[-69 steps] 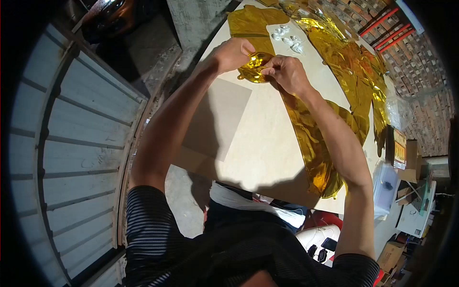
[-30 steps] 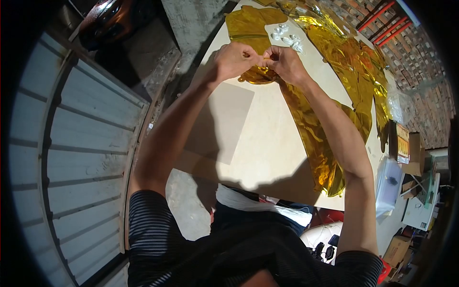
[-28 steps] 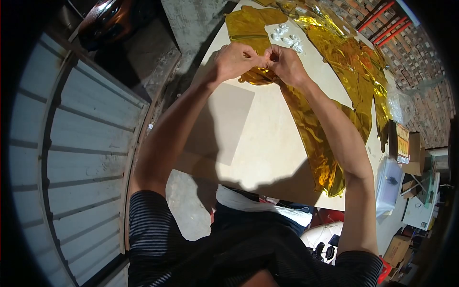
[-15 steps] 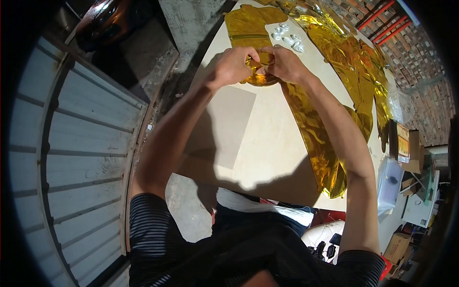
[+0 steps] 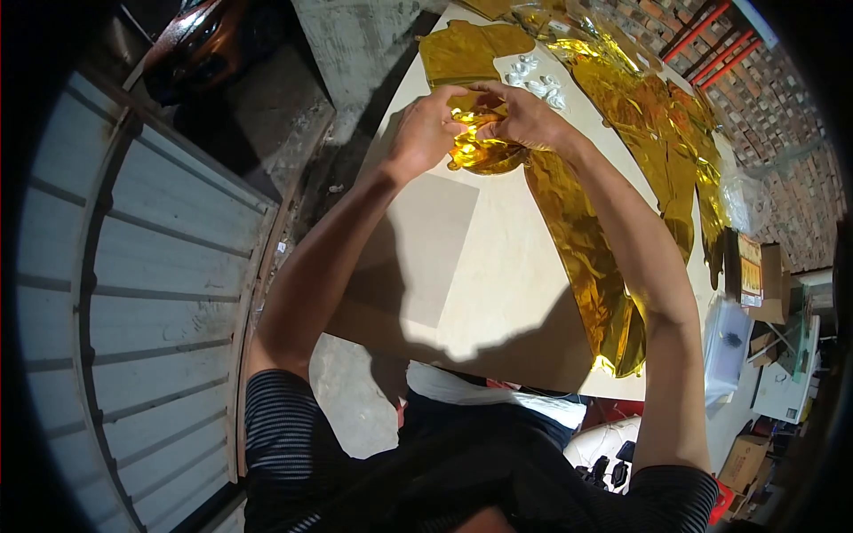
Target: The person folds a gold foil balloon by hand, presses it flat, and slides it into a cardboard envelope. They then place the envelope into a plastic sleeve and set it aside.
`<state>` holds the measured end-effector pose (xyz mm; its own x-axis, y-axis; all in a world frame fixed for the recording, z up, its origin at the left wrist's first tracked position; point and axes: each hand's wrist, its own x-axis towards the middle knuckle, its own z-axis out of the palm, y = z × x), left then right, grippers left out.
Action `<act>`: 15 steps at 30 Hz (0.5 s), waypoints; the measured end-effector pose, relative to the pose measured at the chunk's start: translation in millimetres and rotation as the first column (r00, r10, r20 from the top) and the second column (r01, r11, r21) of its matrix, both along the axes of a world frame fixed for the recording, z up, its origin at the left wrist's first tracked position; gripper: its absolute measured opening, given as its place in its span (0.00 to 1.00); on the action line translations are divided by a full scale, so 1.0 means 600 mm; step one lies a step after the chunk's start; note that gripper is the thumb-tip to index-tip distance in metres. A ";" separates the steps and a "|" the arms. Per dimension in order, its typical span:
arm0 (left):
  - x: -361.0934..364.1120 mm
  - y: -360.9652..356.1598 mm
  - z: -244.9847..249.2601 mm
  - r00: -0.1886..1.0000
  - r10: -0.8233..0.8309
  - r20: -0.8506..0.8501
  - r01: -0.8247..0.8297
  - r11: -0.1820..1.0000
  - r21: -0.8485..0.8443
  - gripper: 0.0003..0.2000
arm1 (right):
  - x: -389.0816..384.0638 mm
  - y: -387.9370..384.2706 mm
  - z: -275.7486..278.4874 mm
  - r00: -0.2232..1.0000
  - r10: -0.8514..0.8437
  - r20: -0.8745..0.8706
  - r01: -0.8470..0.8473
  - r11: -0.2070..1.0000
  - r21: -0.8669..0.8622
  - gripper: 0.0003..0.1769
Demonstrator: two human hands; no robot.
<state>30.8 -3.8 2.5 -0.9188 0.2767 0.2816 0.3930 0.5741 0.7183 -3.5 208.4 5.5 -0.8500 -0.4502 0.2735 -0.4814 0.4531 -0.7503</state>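
A shiny, crumpled gold foil balloon (image 5: 485,162) is bunched between my hands over the far part of the table. My left hand (image 5: 425,131) grips its left side, thumb pressed on the foil. From the other side my right hand (image 5: 530,117) holds it with curled fingers, some of them hidden. Flat gold foil (image 5: 466,51) lies just beyond my hands. To the right, another long gold foil piece (image 5: 582,258) runs down toward the table's near edge. Several small white coiled bundles (image 5: 538,82) rest behind my right hand.
The pale wooden table (image 5: 506,275) carries a grey rectangular sheet (image 5: 426,244) at its left. More gold foil pieces (image 5: 649,142) spread along the right side. Cardboard boxes (image 5: 771,280) stand farther right. A corrugated metal panel (image 5: 169,266) rises at left.
The foil between my hands has gone from a smoother rounded shape to a more crumpled, brighter bunch. My hands have shifted slightly, the left one turning more upright.
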 end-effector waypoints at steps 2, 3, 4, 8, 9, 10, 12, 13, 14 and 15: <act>-0.008 -0.002 -0.008 1.000 -0.010 -0.021 0.010 1.000 -0.003 0.26 | -0.012 0.003 0.001 0.999 0.020 0.050 -0.022 0.999 0.047 0.25; -0.008 -0.003 -0.010 1.000 -0.009 -0.023 0.009 1.000 -0.003 0.26 | -0.016 0.002 0.005 0.994 0.037 0.102 -0.046 0.995 0.094 0.26; -0.008 -0.003 -0.011 0.999 0.000 -0.045 0.000 1.000 -0.004 0.26 | -0.021 0.003 0.011 0.994 0.038 0.101 -0.047 0.995 0.093 0.26; -0.012 -0.007 -0.017 1.000 -0.025 0.012 0.024 0.995 0.097 0.32 | -0.022 -0.001 0.043 0.980 -0.013 0.200 -0.042 0.962 0.268 0.16; -0.007 -0.007 -0.015 1.000 -0.023 0.009 0.022 0.995 0.097 0.32 | -0.018 -0.003 0.048 0.988 -0.051 0.144 0.012 0.966 0.257 0.08; 0.002 -0.006 -0.016 0.990 0.043 -0.135 -0.047 0.999 -0.025 0.35 | -0.015 -0.003 0.055 0.989 -0.048 0.141 0.011 0.966 0.258 0.08; 0.012 -0.006 -0.016 0.953 0.094 -0.290 -0.137 0.981 -0.134 0.37 | -0.017 0.000 0.064 0.956 -0.021 0.294 0.028 0.999 -0.018 0.07; 0.015 -0.007 -0.018 0.952 0.076 -0.298 -0.122 0.983 -0.140 0.38 | -0.033 0.002 0.058 0.971 -0.055 0.231 0.061 0.998 -0.020 0.09; 0.015 -0.007 -0.017 0.951 0.057 -0.305 -0.106 0.983 -0.146 0.39 | -0.046 0.010 0.061 0.973 -0.052 0.227 0.058 0.998 -0.022 0.09; 0.009 -0.007 -0.021 0.953 0.055 -0.299 -0.114 0.976 -0.183 0.36 | -0.053 0.012 0.072 0.973 -0.177 0.145 0.178 0.984 0.005 0.11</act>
<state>35.9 -7.8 -10.3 -0.8277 0.2779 0.4876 0.5111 0.7321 0.4504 -35.2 215.8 48.4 -0.9470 -0.2867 0.1452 -0.2803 0.5158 -0.8096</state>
